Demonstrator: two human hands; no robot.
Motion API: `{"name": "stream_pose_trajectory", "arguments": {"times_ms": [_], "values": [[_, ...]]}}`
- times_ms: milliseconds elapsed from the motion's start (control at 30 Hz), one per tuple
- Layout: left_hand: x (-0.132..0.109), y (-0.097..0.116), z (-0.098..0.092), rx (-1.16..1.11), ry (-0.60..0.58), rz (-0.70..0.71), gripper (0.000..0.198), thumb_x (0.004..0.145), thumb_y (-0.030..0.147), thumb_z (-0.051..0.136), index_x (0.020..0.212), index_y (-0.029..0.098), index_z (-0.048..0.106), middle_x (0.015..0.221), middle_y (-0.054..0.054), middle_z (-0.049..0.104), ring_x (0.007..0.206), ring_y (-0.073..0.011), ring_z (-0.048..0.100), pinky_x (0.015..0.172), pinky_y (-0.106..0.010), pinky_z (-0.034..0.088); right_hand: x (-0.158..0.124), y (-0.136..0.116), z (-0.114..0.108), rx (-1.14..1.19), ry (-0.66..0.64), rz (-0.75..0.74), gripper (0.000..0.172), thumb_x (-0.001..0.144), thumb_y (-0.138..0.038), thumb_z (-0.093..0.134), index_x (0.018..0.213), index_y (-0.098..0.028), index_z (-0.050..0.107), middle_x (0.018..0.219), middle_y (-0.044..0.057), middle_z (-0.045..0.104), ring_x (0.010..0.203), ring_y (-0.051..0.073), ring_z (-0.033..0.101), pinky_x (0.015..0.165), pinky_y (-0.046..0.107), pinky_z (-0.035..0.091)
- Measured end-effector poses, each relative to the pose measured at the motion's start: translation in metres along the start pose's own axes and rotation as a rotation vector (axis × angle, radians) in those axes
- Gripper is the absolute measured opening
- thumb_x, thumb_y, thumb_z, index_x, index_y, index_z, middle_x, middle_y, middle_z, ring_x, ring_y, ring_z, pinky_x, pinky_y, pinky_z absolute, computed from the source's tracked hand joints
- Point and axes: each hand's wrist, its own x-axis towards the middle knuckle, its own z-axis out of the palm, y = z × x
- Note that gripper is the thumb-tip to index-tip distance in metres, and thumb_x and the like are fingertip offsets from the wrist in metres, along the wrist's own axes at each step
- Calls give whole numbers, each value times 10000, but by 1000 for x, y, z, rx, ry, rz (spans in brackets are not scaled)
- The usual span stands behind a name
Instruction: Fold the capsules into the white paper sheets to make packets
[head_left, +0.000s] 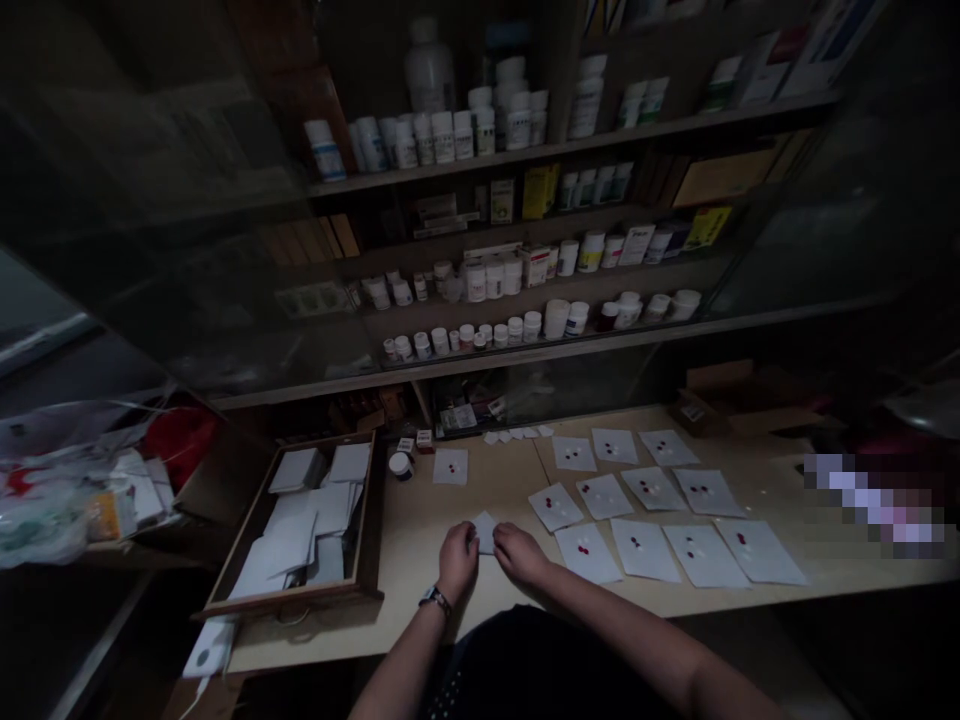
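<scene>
Between my two hands, near the counter's front edge, a small white paper (486,530) shows partly folded, with a pointed top. My left hand (457,562) is closed on its left side, and my right hand (521,553) pinches its right side. My fingertips cover its edges. Several flat white paper squares (651,560) lie to the right in uneven rows, with small dark red and white pills on them. One more square (451,476) with pills lies beyond my left hand. A row of small folded white packets (517,435) rests at the back.
A wooden drawer (371,560) full of white paper sheets stands on the left. Near it are a white pill bottle (401,466) and small boxes (425,441). Shelves of medicine bottles (495,280) rise behind the counter. An open cardboard box (739,405) sits at back right.
</scene>
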Motion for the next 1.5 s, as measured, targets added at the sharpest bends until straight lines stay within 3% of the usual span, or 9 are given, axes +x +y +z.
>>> {"name": "stream_pose_trajectory", "arguments": {"times_ms": [433, 600, 700, 833, 933, 1067, 1133, 1333, 1500], "values": [[8, 9, -2, 146, -14, 12, 234, 900, 166, 390, 908, 189, 623, 936, -81, 640, 925, -207, 591, 813, -285, 431, 20, 8, 11, 28, 21, 147, 177, 801, -90, 480, 810, -153, 645, 952, 94, 615, 880, 191, 553, 815, 276, 410], [-6, -1, -2, 347, -196, 202, 311, 913, 199, 412, 1149, 202, 615, 1224, -107, 596, 1160, -239, 518, 976, -353, 412, 19, 6, 9, 10, 21, 158, 191, 805, -95, 473, 838, -148, 653, 980, 107, 614, 898, 191, 564, 827, 271, 418], [-16, -7, 0, 422, -266, 313, 447, 935, 268, 413, 1367, 178, 480, 1461, -118, 436, 1356, -277, 355, 1130, -466, 266, 19, 4, 10, -13, 13, 158, 210, 821, -105, 458, 871, -146, 658, 996, 114, 617, 913, 196, 571, 835, 274, 427], [-21, -10, 2, 436, -375, 356, 570, 958, 355, 379, 1488, 159, 302, 1540, -122, 314, 1425, -283, 249, 1164, -528, 167, 17, 2, 6, -27, -10, 148, 250, 850, -122, 432, 961, -134, 656, 1045, 132, 630, 962, 217, 578, 867, 304, 438], [-20, -10, 3, 443, -416, 342, 600, 958, 376, 373, 1505, 157, 261, 1552, -128, 281, 1432, -283, 234, 1166, -525, 164, 12, 2, 3, -53, -14, 65, 340, 854, -121, 423, 1127, -124, 625, 1185, 163, 614, 1101, 259, 549, 949, 375, 421], [-15, -10, -1, 415, -456, 345, 622, 954, 414, 385, 1504, 149, 262, 1553, -136, 274, 1440, -277, 215, 1171, -505, 164, 5, 10, 2, -48, -73, -194, 494, 890, -175, 399, 1377, -179, 481, 1428, 142, 486, 1359, 259, 365, 1113, 480, 268], [-14, -12, -4, 395, -480, 361, 643, 951, 434, 400, 1509, 157, 243, 1555, -143, 267, 1444, -281, 201, 1169, -515, 158, 3, 15, 2, -42, -122, -245, 547, 897, -225, 410, 1443, -190, 402, 1469, 135, 444, 1403, 248, 308, 1136, 501, 222], [-15, -17, -15, 421, -523, 467, 621, 942, 462, 456, 1504, 324, 231, 1597, -95, 127, 1457, -310, 131, 1137, -610, 115, 0, 20, -8, -38, -160, -238, 534, 912, -307, 428, 1435, -204, 422, 1438, 134, 487, 1372, 268, 364, 1140, 532, 193], [-20, -14, -17, 389, -533, 483, 643, 947, 465, 428, 1515, 254, 215, 1584, -123, 172, 1456, -295, 148, 1148, -603, 51, -2, 19, -13, -64, -149, -271, 487, 892, -314, 463, 1354, -171, 523, 1386, 156, 534, 1341, 273, 402, 1139, 527, 192]]}}
